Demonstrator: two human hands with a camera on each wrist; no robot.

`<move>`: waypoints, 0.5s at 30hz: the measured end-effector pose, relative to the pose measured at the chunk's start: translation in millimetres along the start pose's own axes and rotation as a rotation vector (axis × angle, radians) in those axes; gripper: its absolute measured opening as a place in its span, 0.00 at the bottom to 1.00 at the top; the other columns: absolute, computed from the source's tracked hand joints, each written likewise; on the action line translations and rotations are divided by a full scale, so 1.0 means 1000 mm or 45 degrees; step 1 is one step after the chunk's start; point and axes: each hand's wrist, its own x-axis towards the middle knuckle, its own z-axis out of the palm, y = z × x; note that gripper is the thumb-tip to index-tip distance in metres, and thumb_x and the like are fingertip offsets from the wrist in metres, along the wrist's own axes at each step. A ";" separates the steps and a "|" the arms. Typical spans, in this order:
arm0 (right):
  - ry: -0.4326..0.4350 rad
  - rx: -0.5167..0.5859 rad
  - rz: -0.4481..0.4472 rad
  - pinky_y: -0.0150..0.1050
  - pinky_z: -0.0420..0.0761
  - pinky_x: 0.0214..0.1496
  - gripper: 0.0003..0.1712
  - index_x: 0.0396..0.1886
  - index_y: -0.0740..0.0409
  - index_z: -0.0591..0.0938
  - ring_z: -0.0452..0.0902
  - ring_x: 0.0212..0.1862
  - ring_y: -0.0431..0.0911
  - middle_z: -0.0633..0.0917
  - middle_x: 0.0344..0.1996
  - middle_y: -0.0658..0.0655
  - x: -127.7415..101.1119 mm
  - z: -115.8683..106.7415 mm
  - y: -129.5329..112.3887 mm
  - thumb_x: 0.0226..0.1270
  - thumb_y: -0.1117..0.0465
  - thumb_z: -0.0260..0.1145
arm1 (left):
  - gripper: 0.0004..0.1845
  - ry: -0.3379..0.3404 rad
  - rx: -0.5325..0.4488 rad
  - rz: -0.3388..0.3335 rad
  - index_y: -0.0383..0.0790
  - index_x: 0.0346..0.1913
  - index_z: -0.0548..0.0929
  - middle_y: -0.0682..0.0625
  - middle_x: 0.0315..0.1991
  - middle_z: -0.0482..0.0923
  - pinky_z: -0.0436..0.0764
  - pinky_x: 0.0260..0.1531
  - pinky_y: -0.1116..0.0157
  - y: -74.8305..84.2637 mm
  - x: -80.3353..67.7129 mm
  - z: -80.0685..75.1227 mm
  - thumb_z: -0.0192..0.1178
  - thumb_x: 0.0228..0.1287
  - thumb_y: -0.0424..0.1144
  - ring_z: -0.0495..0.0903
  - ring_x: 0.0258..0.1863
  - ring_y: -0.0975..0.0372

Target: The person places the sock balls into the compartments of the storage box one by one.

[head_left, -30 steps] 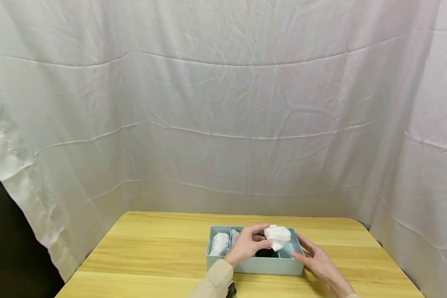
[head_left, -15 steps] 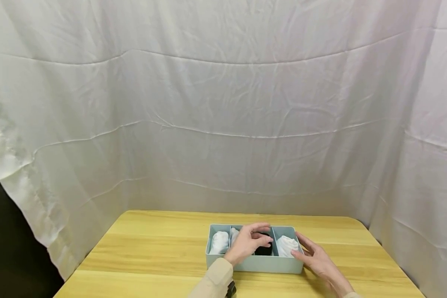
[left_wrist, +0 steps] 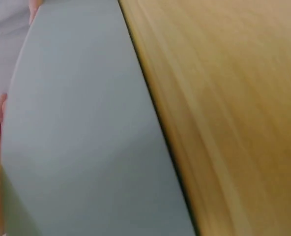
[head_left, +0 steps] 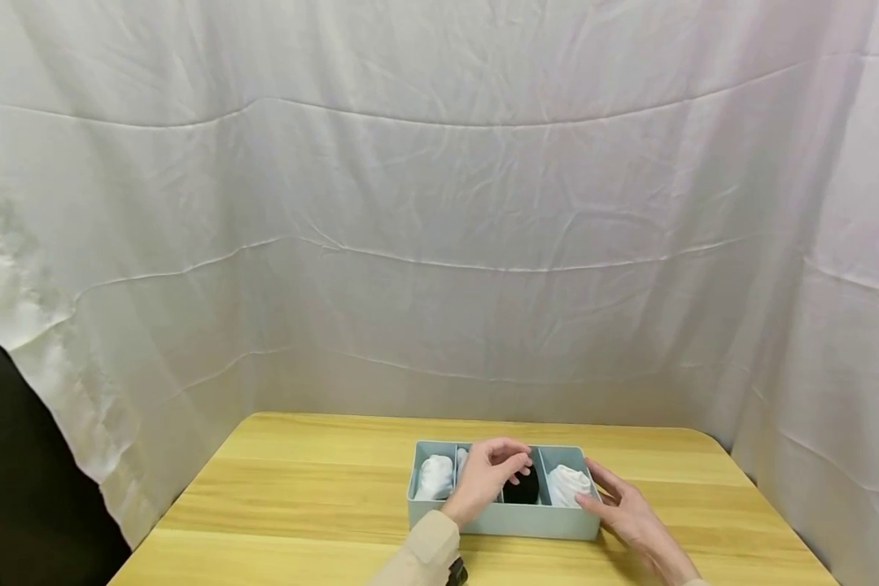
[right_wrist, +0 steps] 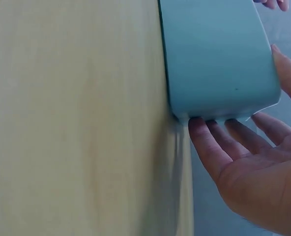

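Touching black sock (head_left: 522, 487) (in tray (head_left: 505, 521)): left hand (head_left: 487, 480).

One divided tray (head_left: 505, 521) at lower centre of the head view, holding three white bundles (head_left: 435, 476) and one black bundle (head_left: 522, 488); two hands (head_left: 487, 480) beside it.

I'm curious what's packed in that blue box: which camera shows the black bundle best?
The head view. It looks down into the tray, where the black bundle sits in a middle compartment under the left hand. Both wrist views show only the tray's outer wall, nothing inside.
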 end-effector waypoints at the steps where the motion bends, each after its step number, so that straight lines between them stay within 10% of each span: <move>1: 0.007 -0.003 0.000 0.54 0.74 0.64 0.46 0.76 0.63 0.56 0.61 0.69 0.70 0.57 0.74 0.72 -0.001 0.000 -0.001 0.67 0.53 0.67 | 0.13 0.010 -0.003 0.006 0.26 0.49 0.82 0.30 0.42 0.84 0.83 0.32 0.69 0.001 0.000 0.000 0.60 0.68 0.32 0.84 0.35 0.63; 15: 0.072 -0.256 -0.130 0.55 0.73 0.64 0.41 0.71 0.72 0.62 0.63 0.68 0.69 0.64 0.70 0.74 -0.002 0.007 -0.027 0.66 0.56 0.68 | 0.07 0.281 0.210 0.049 0.39 0.45 0.86 0.34 0.38 0.85 0.84 0.33 0.61 0.008 -0.009 -0.055 0.61 0.68 0.34 0.84 0.36 0.48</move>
